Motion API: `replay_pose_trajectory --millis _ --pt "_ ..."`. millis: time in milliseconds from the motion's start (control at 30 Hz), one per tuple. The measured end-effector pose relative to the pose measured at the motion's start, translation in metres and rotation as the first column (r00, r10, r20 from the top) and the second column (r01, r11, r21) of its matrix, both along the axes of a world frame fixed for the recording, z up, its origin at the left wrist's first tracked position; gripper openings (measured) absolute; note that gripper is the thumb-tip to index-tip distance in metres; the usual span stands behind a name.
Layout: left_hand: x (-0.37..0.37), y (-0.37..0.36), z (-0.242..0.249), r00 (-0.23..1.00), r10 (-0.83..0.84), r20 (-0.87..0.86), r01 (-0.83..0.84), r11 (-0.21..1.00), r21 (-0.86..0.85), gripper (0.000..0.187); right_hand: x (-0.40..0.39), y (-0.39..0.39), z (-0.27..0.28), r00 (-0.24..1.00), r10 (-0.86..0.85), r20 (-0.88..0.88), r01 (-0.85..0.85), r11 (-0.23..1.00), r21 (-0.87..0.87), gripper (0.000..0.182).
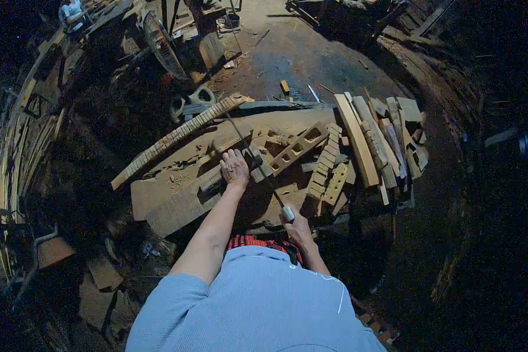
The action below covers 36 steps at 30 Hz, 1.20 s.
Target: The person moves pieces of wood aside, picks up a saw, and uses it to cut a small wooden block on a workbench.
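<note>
Workshop, head view: one person in a blue shirt [264, 299] leans over a low table [148, 198], on which many pieces of wood are lying.
Left hand: the left hand [236, 167] is placed on a wooden piece [210, 180] near the middle of the table; its fingers are bent and close together, but I cannot tell if they pinch the wood or only press it.
Right hand: the right hand [300, 230], at the near edge, is closed around the pale handle [288, 214] of a long thin tool [274, 189].
Tool: it goes slantwise from the right hand to the far left, passing just to the right of the left hand; its exact kind is too small to tell.
Notched strip: on the left side, a long curved strip [173, 139] with many cuts lies diagonally.
Blocks: right of the left hand is a block with square holes [299, 149]; farther right are a notched block [325, 164] and a block with round holes [335, 184].
Planks: at the right end, several planks [358, 144] lie side by side.
Floor: beyond the table, a small orange block [284, 87] lies on the floor [302, 56].
Far left: a round fan [161, 46] stands tilted, and another person [72, 14] is farther away.
</note>
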State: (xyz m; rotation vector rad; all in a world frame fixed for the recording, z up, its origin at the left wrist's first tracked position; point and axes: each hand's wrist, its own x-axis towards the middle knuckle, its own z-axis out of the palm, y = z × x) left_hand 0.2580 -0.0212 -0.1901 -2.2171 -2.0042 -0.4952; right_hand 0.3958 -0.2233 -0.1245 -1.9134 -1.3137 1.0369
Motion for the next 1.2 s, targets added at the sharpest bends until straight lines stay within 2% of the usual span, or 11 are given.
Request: replay_pose_trajectory --millis 133,233,367,567,633,700,833,933,1067,1133,1200 --pt "0.000 -0.002 0.012 1.000 -0.013 0.005 0.014 0.998 -0.059 0.012 0.009 -0.039 0.003 0.996 -0.026 -0.080 0.017 0.995 -0.102 0.050" --pt "0.001 -0.002 0.018 0.998 -0.031 0.049 0.035 0.995 -0.093 0.013 0.014 -0.064 0.008 0.998 -0.039 -0.049 0.030 0.986 -0.167 0.053" --pt "0.000 -0.002 0.016 0.996 -0.041 0.073 0.047 0.996 -0.082 0.013 0.018 -0.072 0.001 0.997 -0.036 -0.061 0.028 0.993 -0.113 0.056" --pt "-0.001 0.000 0.002 0.999 -0.043 0.015 0.043 0.997 -0.057 0.012 0.008 -0.022 0.002 0.999 -0.039 -0.031 0.035 0.993 -0.114 0.048" --pt "-0.001 0.000 0.005 0.999 -0.036 -0.015 0.036 0.999 -0.026 0.013 0.002 0.000 -0.003 1.000 -0.009 -0.008 0.009 1.000 0.017 0.047" --pt "-0.001 -0.001 0.010 0.998 -0.022 -0.058 0.014 0.992 -0.129 0.015 0.001 0.018 -0.002 1.000 0.015 -0.009 -0.015 1.000 0.003 0.046" --pt "-0.001 0.000 0.009 0.999 -0.016 -0.052 0.009 0.990 -0.143 0.017 0.002 0.025 -0.010 0.996 0.056 0.067 -0.056 0.998 0.003 0.048" --pt "-0.001 -0.002 0.008 0.999 -0.037 -0.011 0.036 0.997 -0.067 0.016 0.004 0.011 -0.012 0.999 0.033 0.043 -0.032 0.999 -0.028 0.049" --pt "-0.001 -0.001 0.009 0.999 -0.031 0.029 0.034 0.994 -0.106 0.015 0.007 -0.024 -0.010 0.999 -0.025 -0.021 0.023 0.996 -0.083 0.050" --pt "-0.001 -0.002 0.012 0.999 -0.041 0.029 0.042 0.998 -0.045 0.013 0.013 -0.047 -0.015 0.998 -0.023 -0.062 0.017 0.994 -0.104 0.051" --pt "0.000 -0.001 0.019 0.999 -0.039 0.034 0.042 0.995 -0.090 0.012 0.012 -0.062 0.007 0.996 -0.025 -0.081 0.018 0.997 -0.082 0.051"
